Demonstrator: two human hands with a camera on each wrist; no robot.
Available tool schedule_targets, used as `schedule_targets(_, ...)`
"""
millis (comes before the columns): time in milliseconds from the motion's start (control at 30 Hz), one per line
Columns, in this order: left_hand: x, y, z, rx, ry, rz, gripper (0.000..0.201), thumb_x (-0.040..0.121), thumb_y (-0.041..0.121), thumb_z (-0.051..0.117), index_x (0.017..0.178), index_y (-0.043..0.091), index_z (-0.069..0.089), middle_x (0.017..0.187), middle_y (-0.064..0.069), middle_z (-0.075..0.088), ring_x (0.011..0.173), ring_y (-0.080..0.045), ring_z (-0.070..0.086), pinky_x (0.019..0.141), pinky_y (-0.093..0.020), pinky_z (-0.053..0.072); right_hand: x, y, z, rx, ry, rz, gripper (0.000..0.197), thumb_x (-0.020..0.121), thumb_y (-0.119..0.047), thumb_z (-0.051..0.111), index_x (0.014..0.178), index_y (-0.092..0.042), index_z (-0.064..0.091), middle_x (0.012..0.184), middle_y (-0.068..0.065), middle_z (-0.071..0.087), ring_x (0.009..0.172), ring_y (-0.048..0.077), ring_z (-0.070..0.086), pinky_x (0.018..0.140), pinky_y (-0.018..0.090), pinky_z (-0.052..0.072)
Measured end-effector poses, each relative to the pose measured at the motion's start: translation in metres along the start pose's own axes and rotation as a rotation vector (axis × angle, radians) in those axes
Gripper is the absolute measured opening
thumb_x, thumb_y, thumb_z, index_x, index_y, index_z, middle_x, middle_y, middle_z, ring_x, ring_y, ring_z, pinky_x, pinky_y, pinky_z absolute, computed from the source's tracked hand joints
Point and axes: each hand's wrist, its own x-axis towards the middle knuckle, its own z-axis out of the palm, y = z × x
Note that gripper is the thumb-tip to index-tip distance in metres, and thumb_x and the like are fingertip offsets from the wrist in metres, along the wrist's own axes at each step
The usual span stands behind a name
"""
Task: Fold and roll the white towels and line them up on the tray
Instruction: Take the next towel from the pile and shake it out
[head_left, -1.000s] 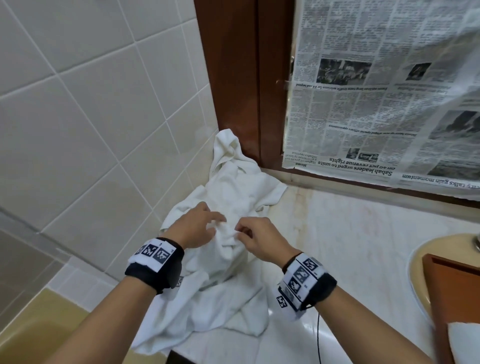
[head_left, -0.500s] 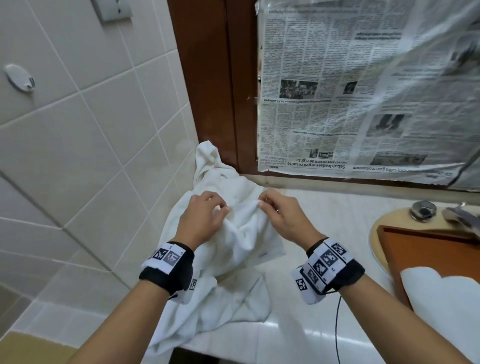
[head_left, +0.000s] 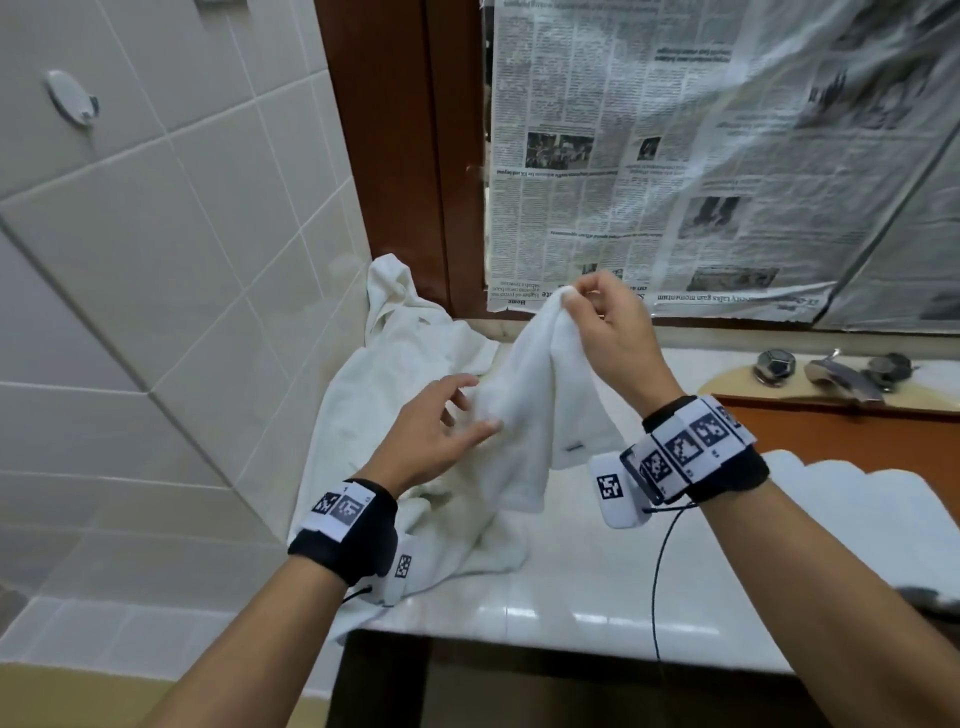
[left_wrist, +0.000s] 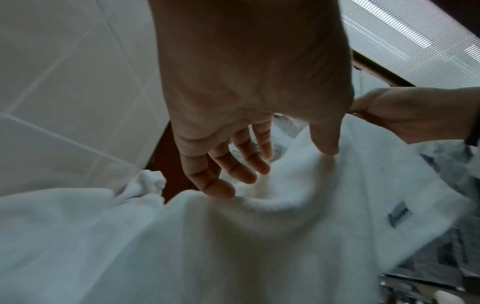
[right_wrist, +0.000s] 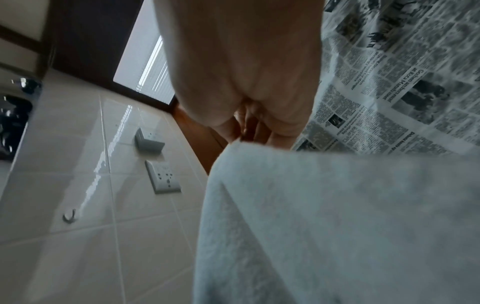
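At the tiled corner, one white towel (head_left: 524, 415) hangs from the right hand (head_left: 613, 338), pinched at its top corner. The left hand (head_left: 431, 431) touches it with relaxed, spread fingers, gripping nothing. A second towel (head_left: 395, 353) lies crumpled on the marble tabletop (head_left: 571, 587). One wooden tray (head_left: 841, 431) sits beside a newspaper-covered mirror (head_left: 701, 156).

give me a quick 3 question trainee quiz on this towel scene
1. Which hand pinches the lifted towel at its top?
2. True or false: the left hand has a closed grip on that towel.
3. Where does the pile of other towels lie: A) in the corner by the tiled wall, B) on the tray?

Key: 1. the right hand. 2. False, its fingers are spread against the cloth. 3. A.
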Motion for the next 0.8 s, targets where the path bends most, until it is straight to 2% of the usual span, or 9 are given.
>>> schedule_targets(67, 0.001, 0.017, 0.009, -0.003, -0.020, 0.044, 0.055, 0.077, 0.059, 0.076, 0.124, 0.036, 0.057, 0.106, 0.014, 0.058, 0.089, -0.006, 0.057, 0.079, -0.018, 0.048, 0.001, -0.012, -0.011, 0.114, -0.003, 0.059, 0.009, 0.099, -0.023, 0.055, 0.091, -0.018, 0.056, 0.080, 0.011, 0.064, 0.070, 0.020, 0.061, 0.063, 0.041, 0.053)
schedule_targets(133, 0.007, 0.028, 0.023, 0.088, -0.021, 0.100, 0.049, 0.079, 0.062, 0.072, 0.116, 0.033, 0.058, 0.104, 0.016, 0.058, 0.090, -0.004, 0.055, 0.077, -0.021, 0.049, 0.002, -0.024, -0.025, 0.259, 0.001, 0.113, 0.007, 0.101, -0.018, 0.054, 0.095, -0.015, 0.055, 0.083, 0.010, 0.066, 0.075, 0.022, 0.066, 0.067, 0.042, 0.058)
schedule_targets(233, 0.022, 0.041, 0.035, 0.197, 0.054, 0.162, 0.024, 0.090, 0.047, 0.061, 0.092, 0.023, 0.059, 0.086, 0.007, 0.058, 0.078, -0.013, 0.053, 0.072, -0.042, 0.050, 0.002, -0.035, -0.050, 0.408, 0.036, 0.144, 0.004, 0.102, -0.014, 0.052, 0.099, -0.010, 0.053, 0.079, 0.003, 0.065, 0.074, 0.018, 0.066, 0.065, 0.035, 0.057)
schedule_targets(400, 0.053, 0.066, 0.027, -0.178, 0.125, 0.209, 0.010, 0.096, 0.027, 0.060, 0.091, 0.024, 0.068, 0.081, 0.013, 0.065, 0.075, -0.002, 0.057, 0.068, -0.025, 0.045, -0.002, -0.041, -0.110, 0.443, 0.093, 0.118, 0.003, 0.102, -0.013, 0.052, 0.101, -0.011, 0.053, 0.077, 0.003, 0.063, 0.070, 0.016, 0.065, 0.063, 0.032, 0.055)
schedule_targets(500, 0.064, 0.076, 0.021, -0.388, 0.125, 0.158, 0.026, 0.097, 0.033, 0.060, 0.093, 0.007, 0.066, 0.079, 0.002, 0.058, 0.073, -0.011, 0.051, 0.064, -0.030, 0.041, -0.010, -0.041, -0.143, 0.513, 0.132, 0.113, 0.003, 0.102, -0.010, 0.052, 0.104, -0.011, 0.051, 0.069, 0.000, 0.055, 0.058, 0.011, 0.056, 0.056, 0.028, 0.050)
schedule_targets(567, 0.071, 0.068, 0.031, -0.399, 0.111, 0.083, 0.029, 0.093, 0.040, 0.062, 0.097, 0.011, 0.069, 0.081, 0.002, 0.062, 0.075, -0.011, 0.055, 0.067, -0.031, 0.044, -0.019, -0.032, -0.151, 0.543, 0.123, 0.150, 0.009, 0.100, -0.008, 0.053, 0.109, -0.011, 0.051, 0.069, 0.000, 0.053, 0.057, 0.011, 0.051, 0.052, 0.026, 0.047)
schedule_targets(667, 0.072, 0.033, 0.068, -0.161, 0.036, -0.103, 0.035, 0.082, 0.049, 0.065, 0.101, 0.020, 0.069, 0.094, 0.002, 0.070, 0.082, -0.015, 0.063, 0.076, -0.032, 0.048, -0.038, 0.006, -0.133, 0.521, 0.051, 0.309, 0.013, 0.099, -0.007, 0.054, 0.110, -0.013, 0.054, 0.079, 0.004, 0.062, 0.067, 0.016, 0.059, 0.059, 0.031, 0.051)
schedule_targets(733, 0.059, 0.011, 0.096, 0.015, -0.012, -0.177, 0.031, 0.088, 0.039, 0.069, 0.109, 0.017, 0.067, 0.104, -0.002, 0.070, 0.088, -0.019, 0.064, 0.080, -0.029, 0.047, -0.053, 0.044, -0.114, 0.456, 0.019, 0.424, 0.012, 0.099, -0.006, 0.053, 0.107, -0.012, 0.059, 0.087, 0.005, 0.065, 0.076, 0.020, 0.063, 0.068, 0.034, 0.054)
schedule_targets(800, 0.037, -0.001, 0.121, 0.055, -0.035, -0.184, 0.028, 0.091, 0.026, 0.070, 0.115, 0.013, 0.064, 0.108, -0.004, 0.067, 0.089, -0.018, 0.063, 0.080, -0.025, 0.047, -0.067, 0.088, -0.100, 0.360, 0.036, 0.524, 0.015, 0.099, -0.004, 0.049, 0.102, -0.011, 0.063, 0.090, 0.005, 0.065, 0.087, 0.023, 0.063, 0.073, 0.034, 0.054)
